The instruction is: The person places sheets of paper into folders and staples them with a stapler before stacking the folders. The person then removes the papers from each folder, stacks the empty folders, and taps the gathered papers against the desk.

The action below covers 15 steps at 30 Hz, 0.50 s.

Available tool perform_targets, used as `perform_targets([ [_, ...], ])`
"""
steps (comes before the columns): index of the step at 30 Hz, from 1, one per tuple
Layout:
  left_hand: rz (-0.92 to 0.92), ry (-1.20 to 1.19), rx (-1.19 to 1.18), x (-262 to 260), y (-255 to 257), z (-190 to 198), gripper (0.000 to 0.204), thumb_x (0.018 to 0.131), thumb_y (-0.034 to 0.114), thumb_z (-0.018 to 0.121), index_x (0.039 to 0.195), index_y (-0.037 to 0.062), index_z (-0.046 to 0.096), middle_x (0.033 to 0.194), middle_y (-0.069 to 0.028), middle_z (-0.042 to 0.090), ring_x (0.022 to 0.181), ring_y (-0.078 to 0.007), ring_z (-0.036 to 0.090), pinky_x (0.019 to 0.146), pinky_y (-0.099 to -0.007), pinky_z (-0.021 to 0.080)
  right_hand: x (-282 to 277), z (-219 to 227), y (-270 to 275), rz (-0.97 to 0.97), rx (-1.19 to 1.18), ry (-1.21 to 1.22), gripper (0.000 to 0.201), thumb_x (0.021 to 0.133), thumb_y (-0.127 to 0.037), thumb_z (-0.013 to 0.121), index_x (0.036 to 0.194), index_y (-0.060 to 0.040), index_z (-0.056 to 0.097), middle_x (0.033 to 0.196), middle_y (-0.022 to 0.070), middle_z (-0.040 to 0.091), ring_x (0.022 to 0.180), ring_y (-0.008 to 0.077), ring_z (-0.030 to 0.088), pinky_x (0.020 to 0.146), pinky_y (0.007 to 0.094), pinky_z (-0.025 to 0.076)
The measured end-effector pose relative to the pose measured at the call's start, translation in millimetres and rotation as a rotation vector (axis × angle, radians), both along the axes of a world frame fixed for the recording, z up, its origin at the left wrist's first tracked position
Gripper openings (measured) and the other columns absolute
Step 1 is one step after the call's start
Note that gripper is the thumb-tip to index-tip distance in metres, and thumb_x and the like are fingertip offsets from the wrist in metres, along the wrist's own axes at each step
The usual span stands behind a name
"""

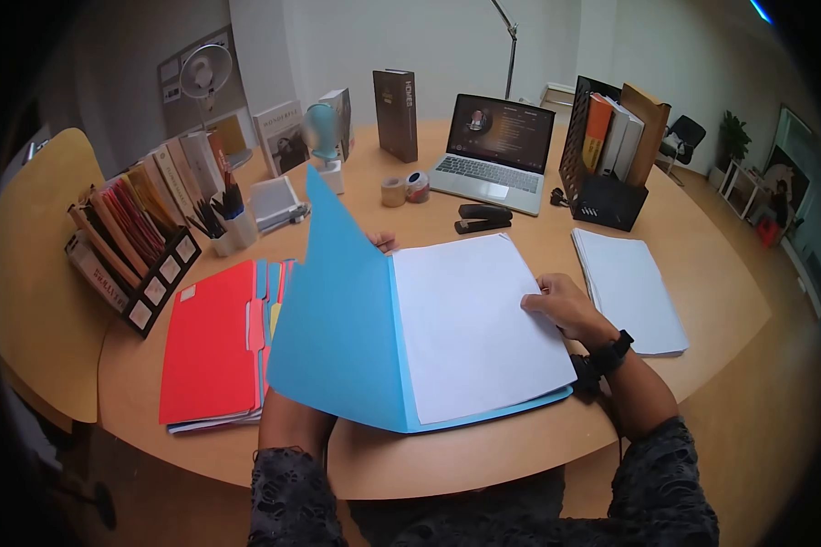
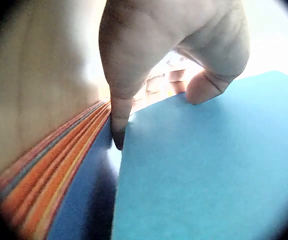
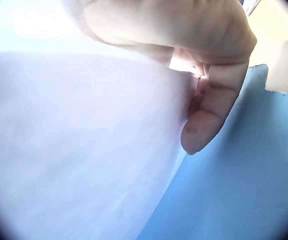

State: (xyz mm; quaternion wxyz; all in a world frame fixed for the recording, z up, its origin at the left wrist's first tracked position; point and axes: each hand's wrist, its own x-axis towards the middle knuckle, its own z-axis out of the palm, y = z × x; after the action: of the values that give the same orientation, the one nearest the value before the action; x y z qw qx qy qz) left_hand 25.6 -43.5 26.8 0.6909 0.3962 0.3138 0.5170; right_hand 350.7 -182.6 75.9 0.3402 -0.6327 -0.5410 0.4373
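A light-blue file folder (image 1: 337,319) stands open at the table's front, its left cover raised. White paper sheets (image 1: 474,319) lie inside on the other half. My right hand (image 1: 564,307) grips the right edge of the sheets, thumb on top; in the right wrist view, a curled finger (image 3: 206,120) shows at the sheets' edge, above the blue folder. My left hand (image 2: 174,40) holds the top edge of the folder, with the thumb on one side and a finger on the other. In the head view the raised cover hides most of the left hand (image 1: 383,241).
Red folders (image 1: 212,342) lie stacked on the left, a paper pile (image 1: 631,292) on the right. Behind are a stapler (image 1: 483,219), tape rolls (image 1: 405,189), a laptop (image 1: 493,155), a pen cup (image 1: 234,228), a file rack (image 1: 137,237) and a black magazine holder (image 1: 611,201).
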Motion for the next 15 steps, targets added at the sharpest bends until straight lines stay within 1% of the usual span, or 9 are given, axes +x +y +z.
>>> perform_targets([
  [2,0.007,0.003,-0.001,2.5,1.9,-0.6,0.022,0.089,0.027,0.061,0.099,0.0081,0.058,0.123,-0.0106,0.055,0.121,-0.0261,0.050,0.088,-0.0499,0.055,0.6,-1.6,0.0,-0.008,0.009,0.006,0.028,0.082,-0.011,0.066,0.101,0.0087,0.060,0.084,0.0139,0.063,0.069,0.0176,0.063,0.061,0.0284,0.051],
  [5,0.012,0.010,-0.003,7.4,5.9,-1.9,0.022,0.089,0.028,0.061,0.099,0.0082,0.058,0.123,-0.0105,0.055,0.121,-0.0260,0.050,0.088,-0.0501,0.054,2.4,-6.5,1.1,0.041,0.009,-0.020,0.029,0.083,-0.012,0.066,0.101,0.0096,0.060,0.085,0.0144,0.064,0.069,0.0174,0.063,0.061,0.0283,0.050],
  [8,0.019,0.014,-0.004,9.8,11.4,-2.1,0.023,0.089,0.028,0.062,0.100,0.0082,0.058,0.123,-0.0103,0.055,0.122,-0.0259,0.049,0.089,-0.0503,0.054,1.6,-5.8,-1.2,0.073,0.030,-0.034,0.029,0.085,-0.016,0.065,0.098,0.0095,0.061,0.084,0.0132,0.064,0.069,0.0166,0.062,0.060,0.0285,0.049],
  [10,0.022,0.014,-0.002,9.8,20.4,-4.3,0.023,0.089,0.028,0.062,0.100,0.0082,0.058,0.123,-0.0103,0.055,0.122,-0.0258,0.049,0.089,-0.0504,0.054,4.1,-4.0,-3.2,0.155,0.094,-0.123,0.032,0.088,-0.023,0.063,0.094,0.0086,0.063,0.076,0.0096,0.062,0.066,0.0145,0.060,0.058,0.0288,0.047],
  [11,-0.027,0.044,-0.055,5.4,27.5,-5.4,0.018,0.088,0.025,0.063,0.097,0.0096,0.060,0.123,-0.0105,0.057,0.121,-0.0254,0.051,0.089,-0.0512,0.053,4.3,0.4,-4.8,0.155,0.095,-0.123,0.032,0.088,-0.023,0.063,0.094,0.0086,0.063,0.076,0.0096,0.062,0.066,0.0145,0.060,0.058,0.0288,0.047],
  [12,-0.077,0.074,-0.108,2.3,32.7,-8.2,0.013,0.087,0.021,0.063,0.095,0.0110,0.061,0.123,-0.0107,0.059,0.119,-0.0251,0.053,0.090,-0.0520,0.053,4.4,7.2,-6.9,0.136,0.080,-0.181,0.034,0.089,-0.024,0.062,0.091,0.0092,0.065,0.073,0.0105,0.062,0.064,0.0154,0.060,0.057,0.0294,0.047],
  [13,-0.077,0.073,-0.108,2.1,32.0,-7.9,0.013,0.087,0.021,0.063,0.095,0.0110,0.061,0.123,-0.0107,0.059,0.119,-0.0251,0.053,0.090,-0.0520,0.053,4.7,10.8,-8.0,0.117,0.065,-0.239,0.036,0.089,-0.026,0.061,0.088,0.0099,0.066,0.071,0.0113,0.063,0.062,0.0164,0.060,0.056,0.0300,0.047],
  [15,-0.070,0.058,-0.088,2.2,30.9,-7.2,0.013,0.088,0.021,0.063,0.095,0.0110,0.061,0.122,-0.0109,0.059,0.119,-0.0251,0.053,0.090,-0.0515,0.053,7.3,9.8,-7.0,0.110,0.064,-0.247,0.036,0.090,-0.027,0.061,0.086,0.0091,0.066,0.068,0.0103,0.062,0.059,0.0156,0.059,0.055,0.0300,0.047],
])
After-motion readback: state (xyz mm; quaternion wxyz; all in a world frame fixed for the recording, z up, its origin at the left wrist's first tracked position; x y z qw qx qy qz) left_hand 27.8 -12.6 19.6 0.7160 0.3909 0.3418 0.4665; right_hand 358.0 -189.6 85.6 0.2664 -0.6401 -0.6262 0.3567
